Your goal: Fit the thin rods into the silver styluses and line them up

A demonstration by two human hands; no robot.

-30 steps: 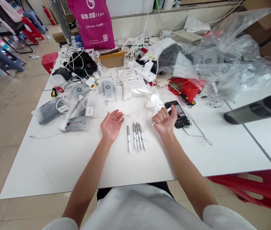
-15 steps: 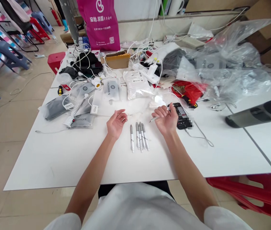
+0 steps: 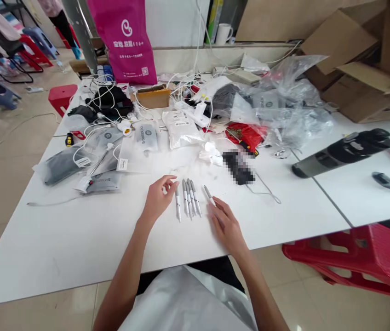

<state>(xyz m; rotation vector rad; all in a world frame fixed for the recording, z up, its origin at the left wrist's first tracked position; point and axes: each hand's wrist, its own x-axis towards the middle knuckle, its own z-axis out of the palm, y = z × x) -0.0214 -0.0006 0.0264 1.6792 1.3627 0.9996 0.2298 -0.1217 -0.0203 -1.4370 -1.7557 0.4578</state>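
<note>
Several slim white-and-grey pens [image 3: 188, 200] lie side by side on the white table [image 3: 77, 239], with one more pen [image 3: 178, 205] just left of the group. My left hand [image 3: 158, 197] rests beside them, fingers curled and holding nothing. A separate pen [image 3: 209, 195] lies right of the group, its lower end at the fingertips of my right hand [image 3: 226, 225]. That hand lies low on the table with its fingers extended and apart, not closed around the pen.
Behind the pens lie white packets [image 3: 146, 137], tangled white cables [image 3: 112, 99], a pixelated phone [image 3: 238, 168] and crumpled plastic bags [image 3: 295, 103]. A black-and-grey cylinder [image 3: 345, 152] lies at right. A red stool [image 3: 364, 257] stands below the near right table edge.
My right hand has moved nearer me and opened from its grip on the pen, which now lies beside the group. My view has turned, shifting the table and showing more at right.
</note>
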